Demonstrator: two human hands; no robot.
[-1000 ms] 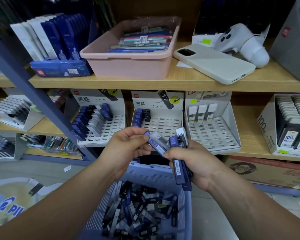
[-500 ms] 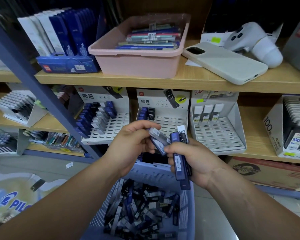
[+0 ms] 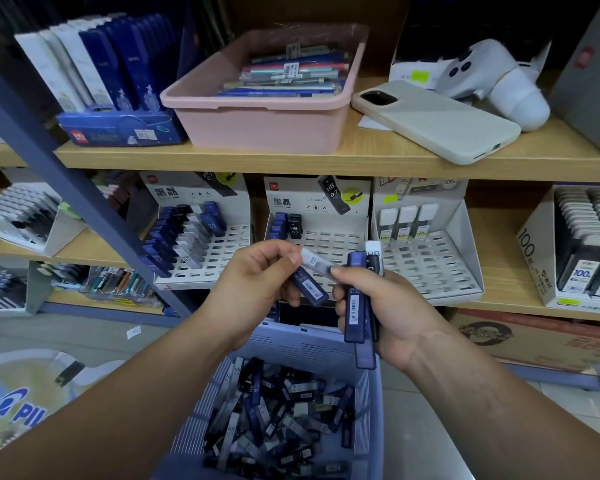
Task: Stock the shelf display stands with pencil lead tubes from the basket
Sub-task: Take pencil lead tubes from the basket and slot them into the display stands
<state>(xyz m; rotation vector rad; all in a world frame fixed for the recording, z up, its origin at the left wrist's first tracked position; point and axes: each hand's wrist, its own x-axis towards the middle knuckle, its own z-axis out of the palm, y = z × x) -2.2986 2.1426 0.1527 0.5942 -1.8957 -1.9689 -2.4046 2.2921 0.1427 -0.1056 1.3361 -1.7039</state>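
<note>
My left hand (image 3: 257, 282) pinches a pale grey lead tube (image 3: 314, 261) at its end and also holds a blue tube (image 3: 310, 288) under its fingers. My right hand (image 3: 385, 306) grips a bundle of blue and black lead tubes (image 3: 359, 306), its fingertips touching the grey tube. Both hands hover above the blue basket (image 3: 302, 344), which holds several loose tubes. Behind them on the middle shelf stand three white slotted display stands: the left stand (image 3: 219, 251) partly filled, the middle stand (image 3: 329, 240) with a few tubes at its top left, and the right stand (image 3: 430, 258) with three white tubes.
On the upper shelf sit a pink tub of pens (image 3: 267, 123), a phone in a pale case (image 3: 433, 121), a white device (image 3: 492, 81) and a blue box of pen packs (image 3: 118, 129). A blue diagonal shelf strut (image 3: 66, 178) crosses at left. A cardboard box (image 3: 534, 337) lies under the shelf.
My left hand has drawn the grey tube up and left, away from the bundle in my right hand. The view has tilted slightly.
</note>
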